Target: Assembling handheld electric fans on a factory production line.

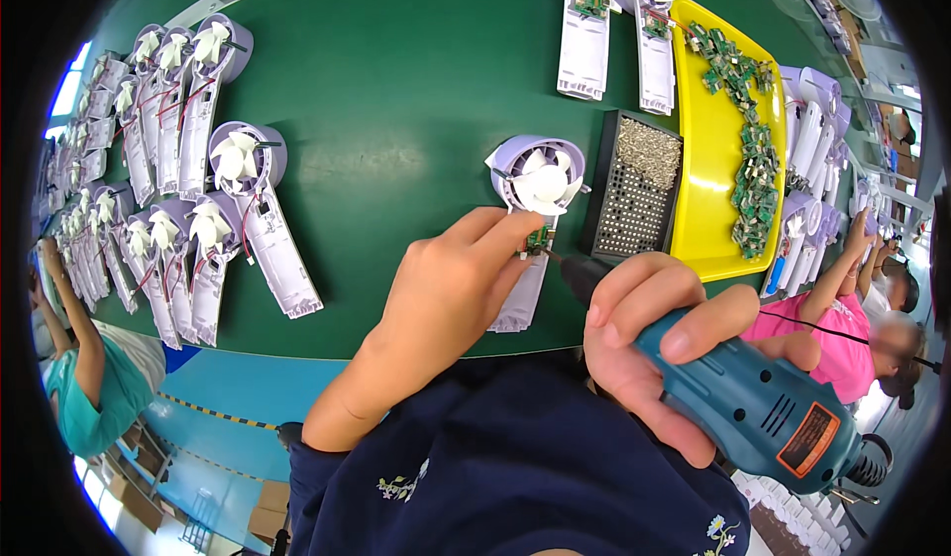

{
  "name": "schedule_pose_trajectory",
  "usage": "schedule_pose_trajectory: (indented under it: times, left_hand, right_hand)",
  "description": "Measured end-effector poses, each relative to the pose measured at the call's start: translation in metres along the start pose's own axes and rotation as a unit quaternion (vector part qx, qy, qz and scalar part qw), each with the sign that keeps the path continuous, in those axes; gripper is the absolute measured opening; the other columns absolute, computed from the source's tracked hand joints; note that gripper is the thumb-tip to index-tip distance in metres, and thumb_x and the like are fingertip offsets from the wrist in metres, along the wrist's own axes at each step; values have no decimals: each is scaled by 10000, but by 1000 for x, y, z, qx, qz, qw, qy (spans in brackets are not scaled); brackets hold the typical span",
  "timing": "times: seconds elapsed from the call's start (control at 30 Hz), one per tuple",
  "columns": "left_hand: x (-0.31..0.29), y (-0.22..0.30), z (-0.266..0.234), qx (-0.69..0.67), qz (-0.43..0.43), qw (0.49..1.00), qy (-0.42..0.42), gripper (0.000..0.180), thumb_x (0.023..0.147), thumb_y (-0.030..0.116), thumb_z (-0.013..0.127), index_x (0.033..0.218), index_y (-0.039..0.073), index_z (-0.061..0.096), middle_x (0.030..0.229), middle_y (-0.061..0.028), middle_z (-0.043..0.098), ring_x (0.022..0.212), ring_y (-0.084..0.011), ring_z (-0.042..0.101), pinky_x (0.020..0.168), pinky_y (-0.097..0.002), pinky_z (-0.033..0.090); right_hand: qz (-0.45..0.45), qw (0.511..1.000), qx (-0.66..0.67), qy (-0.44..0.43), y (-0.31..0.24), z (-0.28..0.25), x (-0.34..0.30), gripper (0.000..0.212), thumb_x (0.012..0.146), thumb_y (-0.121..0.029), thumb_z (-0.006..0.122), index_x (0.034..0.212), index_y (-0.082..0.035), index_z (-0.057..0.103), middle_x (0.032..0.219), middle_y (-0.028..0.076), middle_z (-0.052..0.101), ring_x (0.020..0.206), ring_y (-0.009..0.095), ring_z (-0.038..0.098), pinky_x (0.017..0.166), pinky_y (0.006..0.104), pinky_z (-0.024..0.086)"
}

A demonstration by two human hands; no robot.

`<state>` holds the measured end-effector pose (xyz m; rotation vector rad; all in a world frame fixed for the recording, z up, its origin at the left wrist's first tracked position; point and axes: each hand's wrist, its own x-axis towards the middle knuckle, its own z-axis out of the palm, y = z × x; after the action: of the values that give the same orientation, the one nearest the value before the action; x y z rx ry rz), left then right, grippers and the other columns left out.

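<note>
In front of me lies a handheld fan half-shell (517,303), pale lilac, with a white fan blade (543,181) in its round head. My left hand (446,269) has its fingers closed on a small green circuit board (538,240) at the neck of this shell, partly covering it. My right hand (664,343) is wrapped round a teal electric screwdriver (758,397) with a black nose. Its bit points left and reaches the board; whether it sits on a screw is too small to tell.
Right of the shell stands a black screw tray (634,219) with many small screws. Beyond it is a yellow tray (705,229) of circuit boards. More fan shells (277,249) stand in rows at left; two with boards (584,51) lie at the top. Co-workers sit at both sides.
</note>
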<state>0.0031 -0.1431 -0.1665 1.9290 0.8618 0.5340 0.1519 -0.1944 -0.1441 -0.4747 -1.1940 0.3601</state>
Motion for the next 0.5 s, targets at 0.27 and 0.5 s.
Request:
schedule_pose_trajectory:
  times: [0.27,0.5]
  left_hand:
    - [-3,-9,0,-15,12,1000,14,418,770,-17,785,1167,61,680,1016,-120,704,712,-220,690,608,-321,559]
    - [3,-8,-9,-89,-46,994,-37,390,806,-43,749,1180,46,684,1031,-128,712,770,-196,708,668,-293,579]
  right_hand:
    - [-3,1000,1,15,-1,2,-1,947,903,-586,642,1580,-198,104,1043,117,547,574,252,550,501,370,484]
    - [12,1000,2,-3,-2,2,0,928,894,-595,649,1569,-204,145,1041,119,552,577,262,550,511,382,488]
